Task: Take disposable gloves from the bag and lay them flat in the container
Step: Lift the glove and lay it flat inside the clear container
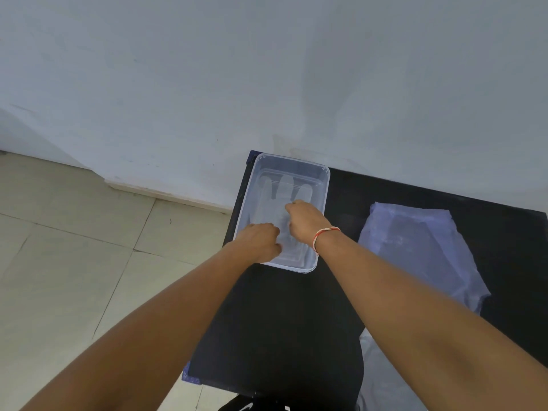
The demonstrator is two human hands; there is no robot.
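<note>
Inside the container (pixel 324 185), both your hands on a glove (pixel 289 188).
Your left hand (pixel 262 240) and right hand (pixel 305 222), fingers curled, pinch its cuff end; its fingers lie flat beyond them.

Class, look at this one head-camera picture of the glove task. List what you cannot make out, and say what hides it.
Head view:
- Glove palm and cuff: covered by the left hand and right hand.
- Each hand's grip: fingertips curl out of sight.
- How many gloves lie in the container: clear layers blend.
- Bag contents: hazy film; lower part cut off by the right forearm.

Clear glove (pixel 287 189) flat in clear rectangular container (pixel 324 185), fingers spread, translucent bag (pixel 421 247) lying flat to the right
</note>
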